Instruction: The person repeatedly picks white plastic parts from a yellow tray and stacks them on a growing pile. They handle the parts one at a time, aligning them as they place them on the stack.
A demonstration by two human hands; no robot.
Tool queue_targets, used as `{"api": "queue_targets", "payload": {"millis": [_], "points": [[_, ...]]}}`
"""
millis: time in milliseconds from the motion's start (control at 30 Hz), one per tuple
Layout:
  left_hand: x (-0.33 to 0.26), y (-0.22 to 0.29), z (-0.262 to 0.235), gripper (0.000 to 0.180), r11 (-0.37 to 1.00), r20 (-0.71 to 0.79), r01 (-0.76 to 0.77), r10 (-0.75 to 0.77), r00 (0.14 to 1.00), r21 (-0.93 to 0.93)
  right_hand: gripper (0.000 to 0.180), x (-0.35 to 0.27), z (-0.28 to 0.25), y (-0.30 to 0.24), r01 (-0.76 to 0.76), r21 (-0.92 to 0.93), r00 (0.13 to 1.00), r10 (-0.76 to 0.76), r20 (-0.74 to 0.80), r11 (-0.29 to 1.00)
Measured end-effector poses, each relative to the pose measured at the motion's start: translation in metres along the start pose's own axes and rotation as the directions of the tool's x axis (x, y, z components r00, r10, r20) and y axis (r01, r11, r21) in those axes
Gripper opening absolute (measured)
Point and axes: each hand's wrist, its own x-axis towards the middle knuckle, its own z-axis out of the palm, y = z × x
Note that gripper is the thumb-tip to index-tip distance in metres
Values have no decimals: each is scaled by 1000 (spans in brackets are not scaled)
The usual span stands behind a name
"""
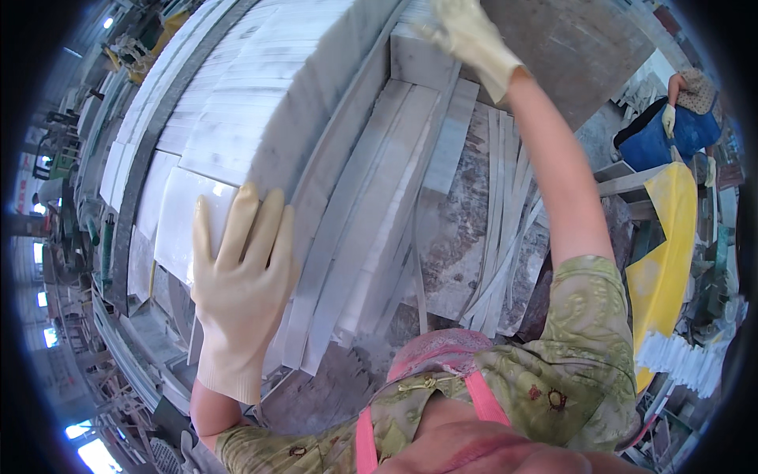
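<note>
My left hand [241, 292], in a cream rubber glove, rests with spread fingers on the near edge of a glossy white stone tile [180, 213]. That tile lies at the near end of a long row of white-grey marble slabs [300, 87], packed tightly together. My right hand [474, 43], gloved the same way, reaches far forward, over the far end of a pale grey-veined stone block [422, 62]. Motion blurs its thumb side and the picture's top edge is close to its fingers, so its grip is unclear.
Long stone strips [371, 182] lie right of the slabs, with thin loose strips [499, 205] beyond. A dark metal bar [142, 170] runs along the left side. To the right are a yellow curved piece [679, 229] and another person in a blue apron [671, 142].
</note>
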Motion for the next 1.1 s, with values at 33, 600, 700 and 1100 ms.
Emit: {"api": "queue_targets", "payload": {"millis": [33, 600, 700, 1100], "points": [[0, 0, 0, 52, 1000, -5, 4, -4, 1000, -7, 84, 3, -1, -4, -51, -4, 996, 51, 80, 999], [-2, -1, -4, 60, 999, -5, -5, 5, 1000, -41, 68, -22, 84, 42, -342, 286, 922, 378, -81, 895], [-1, 0, -3, 59, 1000, -15, -5, 5, 1000, -20, 67, -59, 70, 63, -469, 631, 786, 617, -20, 618], [-2, -4, 4, 49, 999, -27, -32, 32, 999, -6, 83, -52, 38, -30, -795, 552, 512, 765, 390, 251]]}}
